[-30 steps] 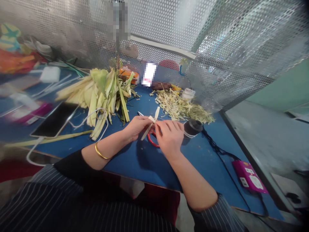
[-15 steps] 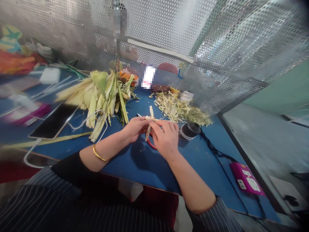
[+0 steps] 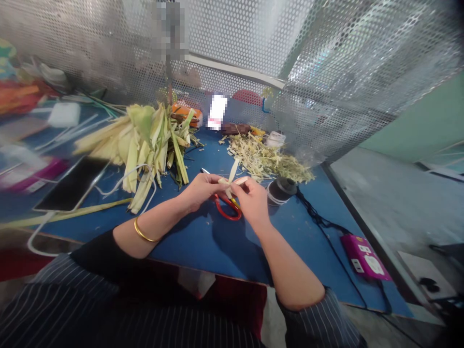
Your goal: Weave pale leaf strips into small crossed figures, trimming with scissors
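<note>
Over the blue table my left hand pinches pale strips of corn husk that cross one another. My right hand is closed on the same strips from the other side, the fingertips of both hands almost meeting. One strip sticks up and away from me between the hands. Red-handled scissors lie on the table below, their blades partly hidden by my left hand. Just right of my right hand stands a black spool with white thread round its base.
A heap of corn husks lies at left behind a phone with a white cable. Husk scraps are piled at the back right. A purple power strip with black cables sits at right. Perforated metal sheet walls the back.
The husk strips have turned between my fingers, and the lower strip no longer hangs down. My right hand has tilted more upright, uncovering more of the scissors' red handles. The view has shifted slightly.
</note>
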`<action>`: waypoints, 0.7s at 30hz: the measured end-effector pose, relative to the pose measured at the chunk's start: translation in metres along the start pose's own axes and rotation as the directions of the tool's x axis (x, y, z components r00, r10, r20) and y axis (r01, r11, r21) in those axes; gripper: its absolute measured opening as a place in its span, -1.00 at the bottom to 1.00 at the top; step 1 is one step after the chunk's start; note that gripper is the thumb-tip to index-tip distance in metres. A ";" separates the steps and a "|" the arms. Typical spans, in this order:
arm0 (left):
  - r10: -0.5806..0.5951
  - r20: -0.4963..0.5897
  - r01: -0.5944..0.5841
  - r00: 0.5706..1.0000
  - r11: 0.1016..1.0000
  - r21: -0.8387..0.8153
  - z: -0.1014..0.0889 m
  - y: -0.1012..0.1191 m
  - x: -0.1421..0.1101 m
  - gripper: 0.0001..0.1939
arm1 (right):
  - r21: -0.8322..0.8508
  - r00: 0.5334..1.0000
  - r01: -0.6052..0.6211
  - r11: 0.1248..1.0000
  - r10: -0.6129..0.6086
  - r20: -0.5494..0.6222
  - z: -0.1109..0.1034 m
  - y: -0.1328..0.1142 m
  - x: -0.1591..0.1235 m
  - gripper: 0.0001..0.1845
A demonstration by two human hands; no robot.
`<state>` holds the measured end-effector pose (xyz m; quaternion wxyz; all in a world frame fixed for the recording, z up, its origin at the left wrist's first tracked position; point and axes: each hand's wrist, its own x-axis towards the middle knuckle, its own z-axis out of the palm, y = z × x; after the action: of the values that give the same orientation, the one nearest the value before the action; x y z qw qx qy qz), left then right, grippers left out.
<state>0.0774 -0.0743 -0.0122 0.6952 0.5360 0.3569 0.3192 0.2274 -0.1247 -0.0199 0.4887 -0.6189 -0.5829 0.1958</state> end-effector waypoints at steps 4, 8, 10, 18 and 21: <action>0.042 0.078 -0.043 0.996 0.999 0.012 -0.001 -0.003 0.001 -0.81 | 0.268 0.973 -0.230 0.936 0.218 0.073 0.002 0.002 0.002 -0.82; 0.033 0.006 -0.033 0.999 0.999 -0.017 0.003 -0.007 0.001 -0.78 | 0.434 0.935 -0.352 0.829 0.332 0.124 0.009 0.002 0.001 -0.79; 0.012 -0.040 -0.016 0.999 0.997 -0.079 0.004 -0.008 0.004 -0.80 | 0.501 0.909 -0.413 0.761 0.380 0.173 0.012 0.002 0.001 -0.76; -0.128 -0.256 0.020 0.958 0.922 -0.386 -0.006 -0.004 0.013 -0.90 | 0.247 0.997 -0.068 0.967 0.059 0.043 0.008 0.002 -0.002 -0.84; -0.131 -0.232 0.039 0.964 0.930 -0.365 -0.005 -0.005 0.011 -0.89 | -0.223 0.931 0.364 0.904 -0.345 0.123 0.001 0.000 -0.004 -0.75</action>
<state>0.0801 -0.0638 -0.0198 0.7431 0.3395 0.4016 0.4138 0.2259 -0.1277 -0.0216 0.4128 -0.5491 -0.7246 0.0559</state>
